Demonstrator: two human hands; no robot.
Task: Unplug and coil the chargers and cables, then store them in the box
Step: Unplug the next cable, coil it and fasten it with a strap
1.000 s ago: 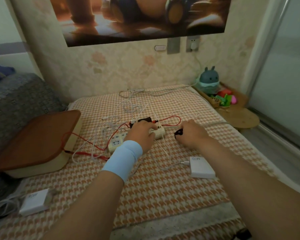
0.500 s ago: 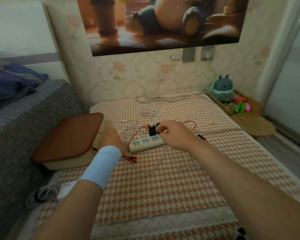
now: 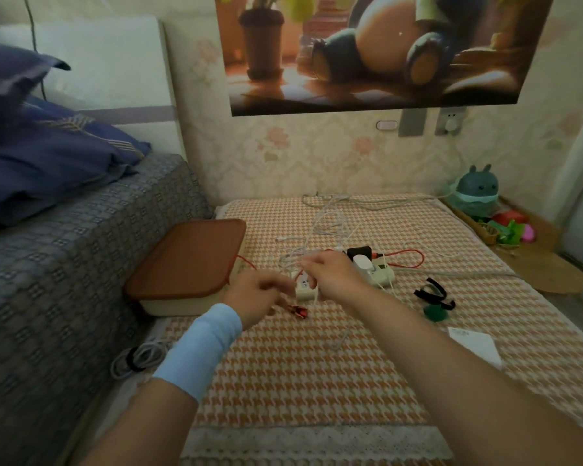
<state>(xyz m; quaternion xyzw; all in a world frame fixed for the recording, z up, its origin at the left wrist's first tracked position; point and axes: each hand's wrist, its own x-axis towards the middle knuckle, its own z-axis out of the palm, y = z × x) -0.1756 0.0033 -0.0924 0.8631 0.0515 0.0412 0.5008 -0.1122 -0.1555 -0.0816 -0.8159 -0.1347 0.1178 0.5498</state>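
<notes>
Now the right hand (image 3: 334, 277) is over the white power strip (image 3: 382, 274). Its fingers are curled tight on a white cable (image 3: 293, 260) from the messy bunch. The left hand (image 3: 256, 294) is blurry just beside it, near the shiny end of a red cable (image 3: 299, 311). I cannot tell if its fingers hold anything. A black charger (image 3: 359, 252) sits in the strip. The box (image 3: 189, 260), its brown lid on, lies to the left on the checked cloth (image 3: 317, 381).

Single head-worn view, forward and down over the mat (image 3: 317, 381)
</notes>
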